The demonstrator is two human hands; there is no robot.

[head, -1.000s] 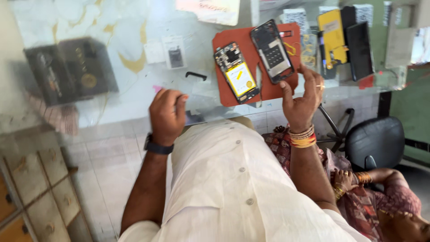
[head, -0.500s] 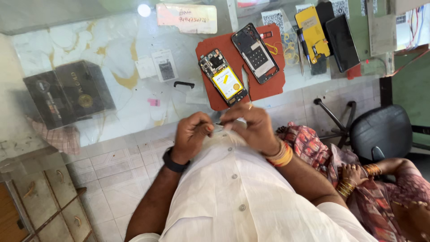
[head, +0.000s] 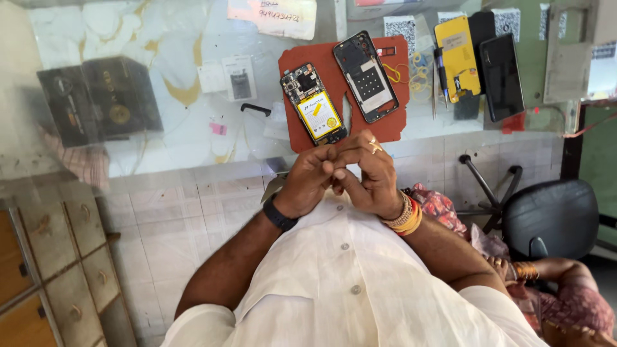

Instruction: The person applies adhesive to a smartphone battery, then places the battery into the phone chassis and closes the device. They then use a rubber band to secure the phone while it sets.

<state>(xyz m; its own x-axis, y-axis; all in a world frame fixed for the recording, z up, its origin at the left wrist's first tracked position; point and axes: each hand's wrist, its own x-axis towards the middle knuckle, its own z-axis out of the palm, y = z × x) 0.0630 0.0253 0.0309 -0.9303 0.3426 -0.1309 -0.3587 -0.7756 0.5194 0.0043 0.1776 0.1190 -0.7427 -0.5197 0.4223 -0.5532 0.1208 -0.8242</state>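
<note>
Both hands meet close above the white shirt, fingertips pressed together: the left hand point(head: 310, 175), with one dark band at its wrist, curls its fingers nearly closed against those of the right hand point(head: 366, 172), which wears one ring and a stack of gold and orange bangles at the wrist. Whatever is pinched between the fingertips is too small or too hidden to make out, so I cannot tell whether either hand truly grips anything. Just beyond the fingers, on the glass counter point(head: 173, 96), lies one red work mat point(head: 392, 122) carrying two opened phones: one opened phone with a yellow battery point(head: 313, 104) directly past the left fingers, and one empty phone frame point(head: 366, 76) past the right fingers, the two lying side by side without touching. Further off to the right of the fingers lie one yellow phone back point(head: 457, 59) and one dark phone point(head: 502, 76), near each other, with one thin pen-like tool point(head: 441, 74) between the mat and the yellow back. Far to the left of the fingers sits one black box point(head: 99, 96), and one small black curved part point(head: 256, 109) lies between that box and the mat. One office chair point(head: 549, 215) stands below and right of the right hand
</note>
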